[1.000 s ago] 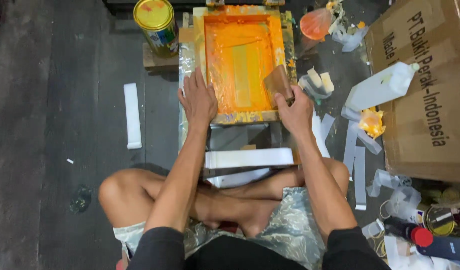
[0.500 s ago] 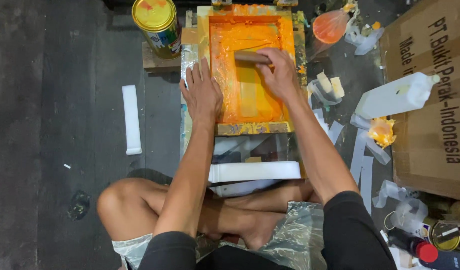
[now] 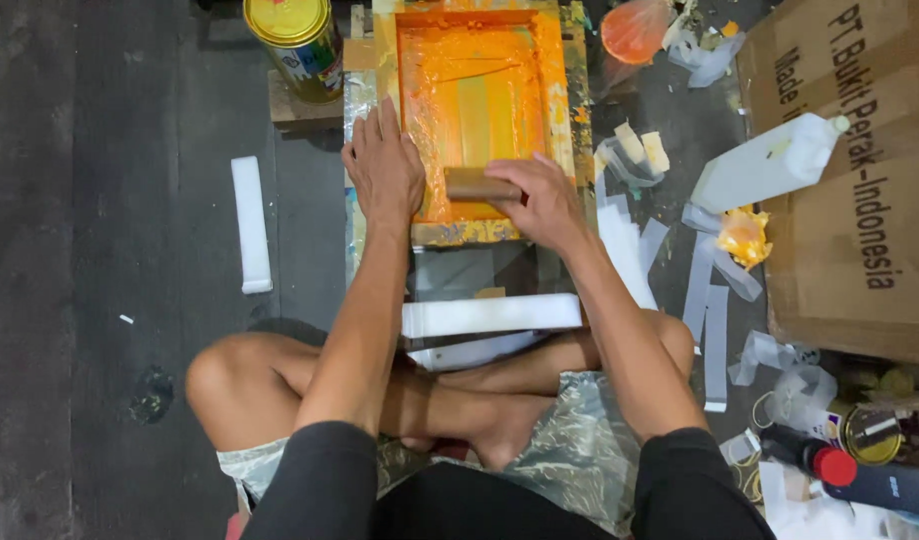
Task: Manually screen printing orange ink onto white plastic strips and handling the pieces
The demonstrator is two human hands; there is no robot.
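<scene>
— While the left hand (image 3: 385,170) lies flat, fingers spread, on the orange-inked screen frame (image 3: 555,90), what's the right hand (image 3: 542,200) doing?
— Closed over the wooden squeegee (image 3: 472,184), at the frame's near end

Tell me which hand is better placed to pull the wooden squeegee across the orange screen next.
Right, probably. The right hand grips the wooden squeegee; the left hand lies flat on the orange screen frame.

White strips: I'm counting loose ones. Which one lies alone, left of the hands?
The long white strip on the dark floor left of the left hand; the others lie under or right of the orange frame.
</scene>
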